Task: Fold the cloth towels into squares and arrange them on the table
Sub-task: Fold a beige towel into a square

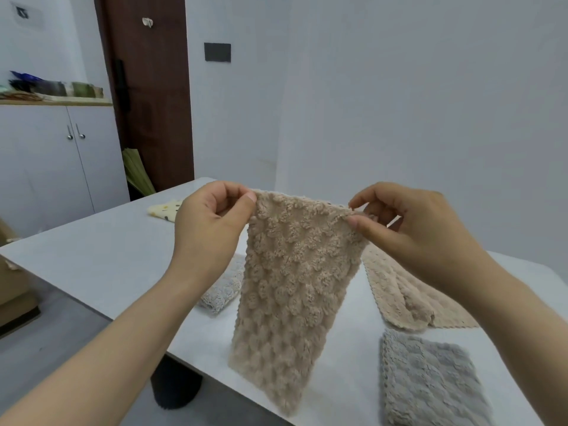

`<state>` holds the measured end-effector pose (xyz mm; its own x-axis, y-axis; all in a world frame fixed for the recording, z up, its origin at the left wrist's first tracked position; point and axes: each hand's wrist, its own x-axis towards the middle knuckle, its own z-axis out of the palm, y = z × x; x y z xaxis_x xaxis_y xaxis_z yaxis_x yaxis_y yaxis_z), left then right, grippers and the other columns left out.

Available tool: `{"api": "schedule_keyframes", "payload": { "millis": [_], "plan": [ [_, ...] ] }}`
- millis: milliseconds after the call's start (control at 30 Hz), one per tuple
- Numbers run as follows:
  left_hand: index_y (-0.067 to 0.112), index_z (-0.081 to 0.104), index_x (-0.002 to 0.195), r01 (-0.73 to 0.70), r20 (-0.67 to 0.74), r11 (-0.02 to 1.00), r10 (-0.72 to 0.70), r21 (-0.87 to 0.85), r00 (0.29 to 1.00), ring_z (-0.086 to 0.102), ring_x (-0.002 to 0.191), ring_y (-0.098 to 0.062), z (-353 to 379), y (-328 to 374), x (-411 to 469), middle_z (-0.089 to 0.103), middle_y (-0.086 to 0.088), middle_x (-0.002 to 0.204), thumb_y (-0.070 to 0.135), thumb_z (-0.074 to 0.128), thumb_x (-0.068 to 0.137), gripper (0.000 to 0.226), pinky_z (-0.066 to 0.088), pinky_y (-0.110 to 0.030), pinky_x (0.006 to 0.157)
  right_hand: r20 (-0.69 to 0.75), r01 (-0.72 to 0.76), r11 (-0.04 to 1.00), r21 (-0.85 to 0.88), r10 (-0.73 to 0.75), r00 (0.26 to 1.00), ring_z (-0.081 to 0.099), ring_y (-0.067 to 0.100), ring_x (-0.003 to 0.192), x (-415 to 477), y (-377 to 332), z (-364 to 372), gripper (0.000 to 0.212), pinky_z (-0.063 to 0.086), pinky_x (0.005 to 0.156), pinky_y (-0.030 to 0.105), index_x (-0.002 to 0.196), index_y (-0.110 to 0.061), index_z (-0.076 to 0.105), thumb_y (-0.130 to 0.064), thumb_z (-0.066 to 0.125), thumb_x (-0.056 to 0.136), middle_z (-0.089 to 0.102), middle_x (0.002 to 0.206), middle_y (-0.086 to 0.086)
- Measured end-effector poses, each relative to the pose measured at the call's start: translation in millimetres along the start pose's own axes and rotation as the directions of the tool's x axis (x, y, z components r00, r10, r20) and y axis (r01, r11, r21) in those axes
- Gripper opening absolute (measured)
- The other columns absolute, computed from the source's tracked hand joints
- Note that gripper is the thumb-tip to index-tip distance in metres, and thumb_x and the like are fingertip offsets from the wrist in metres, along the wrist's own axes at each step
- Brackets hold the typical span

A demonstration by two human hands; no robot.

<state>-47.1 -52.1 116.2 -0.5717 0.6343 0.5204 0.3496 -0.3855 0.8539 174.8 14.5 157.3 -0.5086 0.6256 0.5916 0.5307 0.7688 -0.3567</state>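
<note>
A beige fluffy towel (285,290) hangs in the air over the white table (101,259), folded into a long strip. My left hand (209,229) pinches its upper left corner and my right hand (412,229) pinches the upper right corner. Its lower end hangs near the table's front edge. A second beige towel (408,296) lies crumpled on the table to the right. A grey towel (430,379) folded into a square lies at the front right. Another grey towel (222,290) lies partly hidden behind my left wrist. A yellow dotted towel (164,209) lies at the far side.
A white cabinet (55,167) with a cluttered top stands at the left, beside a dark brown door (150,96). A dark round table base (175,385) shows under the table's front edge. The grey floor lies at the lower left.
</note>
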Motion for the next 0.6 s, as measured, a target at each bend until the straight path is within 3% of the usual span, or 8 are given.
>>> {"api": "schedule_keyframes", "payload": {
  "millis": [133, 233, 333, 467, 600],
  "plan": [
    [0.014, 0.066, 0.084, -0.071, -0.017, 0.997, 0.071, 0.011, 0.997, 0.058, 0.066, -0.007, 0.8, 7.1, 0.4, 0.066, -0.001, 0.074, 0.015, 0.061, 0.090, 0.008, 0.053, -0.020, 0.066, -0.004, 0.039, 0.990, -0.134, -0.040, 0.999, 0.060, 0.003, 0.075, 3.7, -6.5, -2.5, 0.026, 0.052, 0.077, 0.027, 0.112, -0.023, 0.069, -0.031, 0.064, 0.088, 0.063, 0.077, -0.016],
    [0.015, 0.064, 0.085, -0.136, -0.028, 0.990, 0.138, 0.040, 0.990, 0.054, 0.064, -0.009, 1.2, 12.5, 1.4, 0.063, -0.003, 0.074, 0.015, 0.059, 0.091, 0.008, 0.047, -0.016, 0.058, 0.018, 0.037, 0.986, -0.164, -0.034, 0.999, 0.060, 0.005, 0.076, 5.7, -11.5, -5.1, 0.020, 0.049, 0.077, 0.026, 0.107, -0.022, 0.071, -0.027, 0.063, 0.089, 0.064, 0.080, -0.014],
    [0.018, 0.060, 0.083, -0.196, -0.036, 0.979, 0.198, 0.057, 0.980, 0.049, 0.061, -0.016, 2.0, 15.9, 0.8, 0.059, 0.000, 0.070, 0.014, 0.057, 0.092, 0.010, 0.043, -0.023, 0.055, 0.026, 0.002, 0.991, -0.133, 0.001, 1.000, 0.060, -0.001, 0.077, 6.9, -14.4, -6.9, 0.010, 0.050, 0.075, 0.024, 0.096, -0.024, 0.072, -0.025, 0.065, 0.088, 0.065, 0.078, -0.016],
    [0.016, 0.057, 0.086, -0.285, -0.044, 0.955, 0.289, 0.076, 0.956, 0.048, 0.063, -0.031, 3.0, 17.8, -2.6, 0.058, -0.014, 0.072, 0.013, 0.053, 0.094, 0.010, 0.042, -0.039, 0.052, -0.004, -0.026, 0.996, -0.084, 0.026, 1.000, 0.057, -0.001, 0.073, 5.8, -15.4, -6.6, 0.004, 0.042, 0.066, 0.009, 0.083, -0.028, 0.069, -0.024, 0.068, 0.085, 0.061, 0.070, -0.018],
    [0.010, 0.056, 0.090, -0.336, -0.050, 0.937, 0.341, 0.091, 0.939, 0.051, 0.070, -0.025, 4.9, 19.9, -5.5, 0.058, -0.007, 0.075, 0.011, 0.052, 0.095, 0.007, 0.044, -0.035, 0.060, -0.041, -0.033, 0.995, -0.092, 0.030, 0.999, 0.049, -0.001, 0.074, 4.4, -14.0, -4.5, 0.005, 0.035, 0.067, 0.007, 0.080, -0.030, 0.066, -0.028, 0.069, 0.083, 0.052, 0.081, -0.013]
  ]
}}
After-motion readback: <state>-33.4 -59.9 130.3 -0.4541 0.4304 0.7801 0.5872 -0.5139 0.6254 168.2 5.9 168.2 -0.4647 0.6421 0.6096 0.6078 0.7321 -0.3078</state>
